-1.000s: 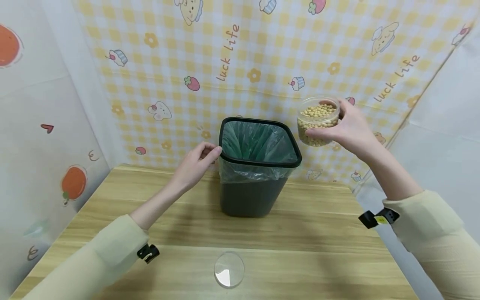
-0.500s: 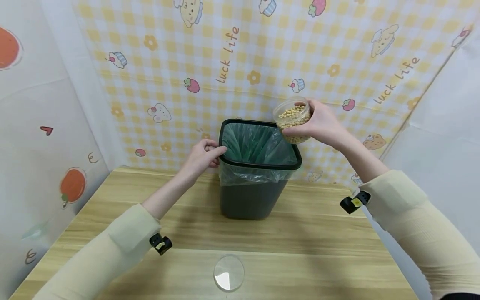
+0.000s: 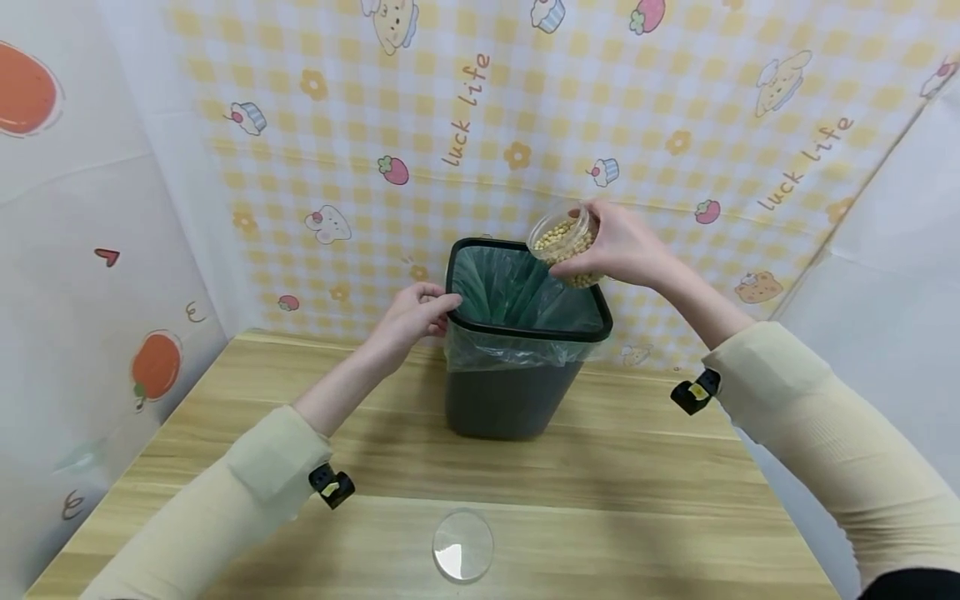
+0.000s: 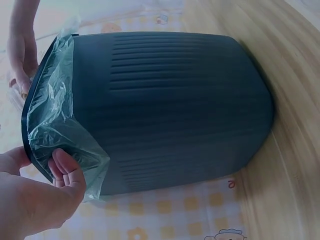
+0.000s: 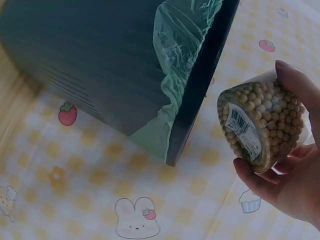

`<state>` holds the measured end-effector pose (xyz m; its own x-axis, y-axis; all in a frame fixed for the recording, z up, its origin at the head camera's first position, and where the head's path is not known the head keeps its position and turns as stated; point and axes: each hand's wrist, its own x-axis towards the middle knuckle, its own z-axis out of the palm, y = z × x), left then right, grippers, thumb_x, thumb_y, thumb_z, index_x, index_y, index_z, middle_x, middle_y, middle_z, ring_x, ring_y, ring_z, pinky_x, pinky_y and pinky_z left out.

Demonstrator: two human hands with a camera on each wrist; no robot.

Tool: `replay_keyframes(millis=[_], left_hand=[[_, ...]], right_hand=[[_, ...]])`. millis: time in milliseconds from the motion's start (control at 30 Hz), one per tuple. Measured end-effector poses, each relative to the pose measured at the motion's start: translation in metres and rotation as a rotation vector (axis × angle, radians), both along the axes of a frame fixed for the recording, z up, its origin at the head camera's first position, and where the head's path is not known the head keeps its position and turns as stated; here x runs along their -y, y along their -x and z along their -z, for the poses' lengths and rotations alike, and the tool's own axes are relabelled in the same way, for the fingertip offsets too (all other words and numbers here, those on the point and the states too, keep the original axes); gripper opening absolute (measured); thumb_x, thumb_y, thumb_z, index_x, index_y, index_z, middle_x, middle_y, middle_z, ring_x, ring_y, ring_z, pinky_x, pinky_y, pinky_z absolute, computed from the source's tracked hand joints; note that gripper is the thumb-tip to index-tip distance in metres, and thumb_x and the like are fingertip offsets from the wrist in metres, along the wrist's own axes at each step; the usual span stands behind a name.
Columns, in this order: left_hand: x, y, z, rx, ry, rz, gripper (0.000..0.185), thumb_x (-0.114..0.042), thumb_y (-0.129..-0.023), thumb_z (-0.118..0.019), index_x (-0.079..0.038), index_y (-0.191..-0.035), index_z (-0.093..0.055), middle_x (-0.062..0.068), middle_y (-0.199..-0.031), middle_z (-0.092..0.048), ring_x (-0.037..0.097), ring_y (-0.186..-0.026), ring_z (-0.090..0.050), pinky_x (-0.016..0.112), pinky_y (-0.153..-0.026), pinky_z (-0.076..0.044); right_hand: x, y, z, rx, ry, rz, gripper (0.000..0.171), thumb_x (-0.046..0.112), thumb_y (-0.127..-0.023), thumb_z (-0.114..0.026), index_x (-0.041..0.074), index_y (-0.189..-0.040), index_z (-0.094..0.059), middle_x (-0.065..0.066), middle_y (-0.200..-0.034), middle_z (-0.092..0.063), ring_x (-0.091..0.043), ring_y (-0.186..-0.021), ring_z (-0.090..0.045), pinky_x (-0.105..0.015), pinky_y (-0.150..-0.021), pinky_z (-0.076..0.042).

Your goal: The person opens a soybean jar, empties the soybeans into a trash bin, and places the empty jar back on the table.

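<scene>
You're at the tipping stage — your right hand (image 3: 626,246) grips the clear jar of beans (image 3: 564,242), tilted over the bin (image 3: 517,392) rim's far corner just below your fingertips, while your left hand (image 3: 412,317) pinches the near rim — so next, I judge, tilt further, keeping the mouth inside the green liner (image 3: 517,292).

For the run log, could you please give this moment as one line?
left hand: grips bin rim | right hand: holds tilted jar of beans over bin | lid: on table
</scene>
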<state>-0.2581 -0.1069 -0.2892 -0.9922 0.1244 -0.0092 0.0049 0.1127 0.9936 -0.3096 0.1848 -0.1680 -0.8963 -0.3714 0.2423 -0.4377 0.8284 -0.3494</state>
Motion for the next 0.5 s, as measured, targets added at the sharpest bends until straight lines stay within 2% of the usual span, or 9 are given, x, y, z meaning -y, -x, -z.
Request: replay_keyframes(millis=[133,333,500], left_hand=[[-0.001,0.0,0.003,-0.002,-0.018,-0.005,0.039,-0.027,-0.1,-0.063,-0.002,-0.128,-0.051,0.0,-0.09,-0.06,0.013,-0.08,-0.058,0.026,-0.08,-0.055],[-0.002,0.0,0.005,-0.008,-0.043,0.001,0.042,-0.028,-0.1,-0.063,-0.001,-0.13,-0.049,-0.002,-0.086,-0.059,0.012,-0.079,-0.057,0.034,-0.088,-0.055],[-0.002,0.0,0.006,-0.012,-0.056,-0.008,0.044,-0.027,-0.1,-0.063,0.0,-0.132,-0.049,-0.003,-0.084,-0.059,0.011,-0.078,-0.057,0.029,-0.083,-0.054]], right_hand=[[0.007,0.0,0.0,-0.009,-0.043,-0.016,0.084,0.047,-0.073,-0.09,0.006,-0.137,-0.054,-0.015,-0.12,-0.064,-0.03,-0.103,-0.062,-0.046,-0.086,-0.051],[0.016,0.004,0.0,-0.035,-0.081,-0.078,0.07,0.04,-0.073,-0.092,0.008,-0.126,-0.06,-0.013,-0.112,-0.067,-0.027,-0.095,-0.062,-0.04,-0.081,-0.049],[0.023,0.007,0.002,-0.067,-0.131,-0.103,0.066,0.036,-0.071,-0.093,0.007,-0.121,-0.062,-0.012,-0.107,-0.068,-0.026,-0.088,-0.062,-0.037,-0.075,-0.048]])
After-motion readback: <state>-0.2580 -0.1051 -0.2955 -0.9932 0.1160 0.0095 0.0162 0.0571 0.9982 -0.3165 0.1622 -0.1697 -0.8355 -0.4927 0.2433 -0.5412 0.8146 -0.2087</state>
